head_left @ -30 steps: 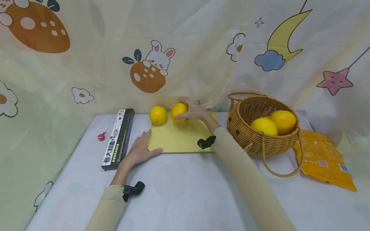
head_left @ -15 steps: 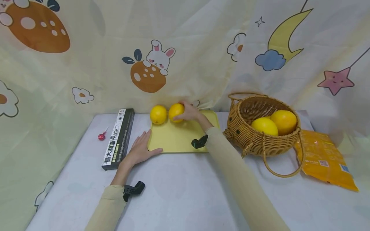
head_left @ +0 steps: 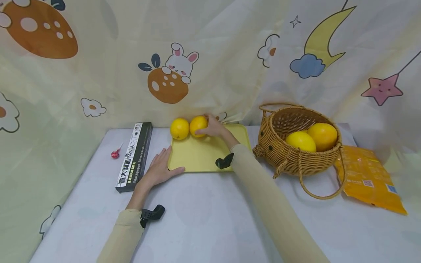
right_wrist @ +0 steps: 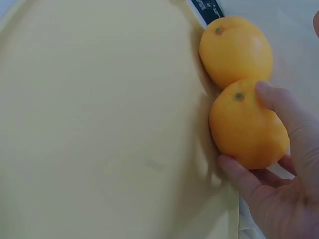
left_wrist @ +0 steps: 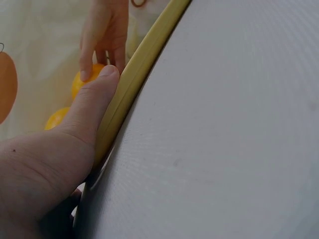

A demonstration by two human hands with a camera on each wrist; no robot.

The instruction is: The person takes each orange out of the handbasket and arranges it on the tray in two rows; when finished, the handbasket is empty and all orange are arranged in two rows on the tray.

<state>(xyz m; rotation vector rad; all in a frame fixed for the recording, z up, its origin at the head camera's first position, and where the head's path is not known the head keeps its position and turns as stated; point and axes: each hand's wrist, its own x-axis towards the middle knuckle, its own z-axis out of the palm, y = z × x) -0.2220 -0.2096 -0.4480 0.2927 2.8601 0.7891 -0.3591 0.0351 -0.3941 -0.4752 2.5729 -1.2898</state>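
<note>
A yellow tray point(head_left: 204, 159) lies at the back of the table, an orange point(head_left: 179, 129) on its far left corner. My right hand point(head_left: 215, 128) grips a second orange point(right_wrist: 244, 132) between thumb and fingers, right up against the first. In the right wrist view both oranges sit along the tray's far rim, stem ends showing. My left hand point(head_left: 162, 168) rests at the tray's left edge with its fingers straight and spread. Its thumb point(left_wrist: 92, 102) lies along the tray's near rim in the left wrist view.
A wicker basket point(head_left: 274, 153) with several yellow-orange fruits stands on the right, its handle hanging forward. Behind it lies an orange packet point(head_left: 368, 182). Left of the tray are a black-and-white pasta box point(head_left: 135, 157) and a red lollipop point(head_left: 115, 154). A printed curtain point(head_left: 230, 65) hangs behind.
My right hand has moved left with its orange, closing the gap to the other orange. The left hand has stayed at the tray's edge.
</note>
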